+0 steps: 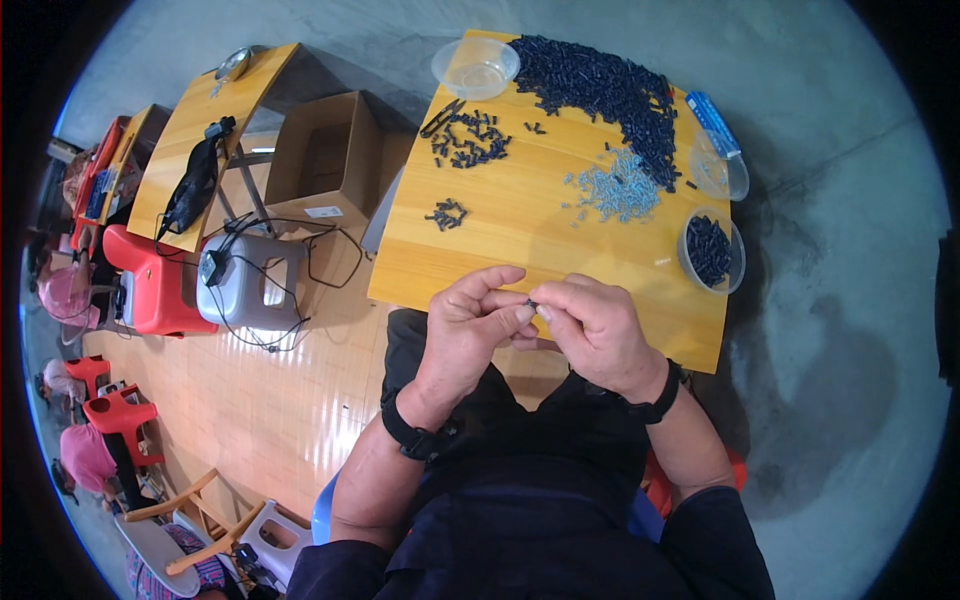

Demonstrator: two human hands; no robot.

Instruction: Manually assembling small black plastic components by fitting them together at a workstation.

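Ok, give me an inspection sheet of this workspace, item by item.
Surface: small wooden table, yellow top.
Job's things: tiny dark part pinched between left hand and right hand; big pile of dark parts; small dark heaps; silvery screws; bowl of dark parts.
Clutter: empty clear bowl, scissors, blue packet.
Hands: both closed on the part.
Cables: black cords around a grey stool.
Surroundings: cardboard box, red chairs, other people at left.
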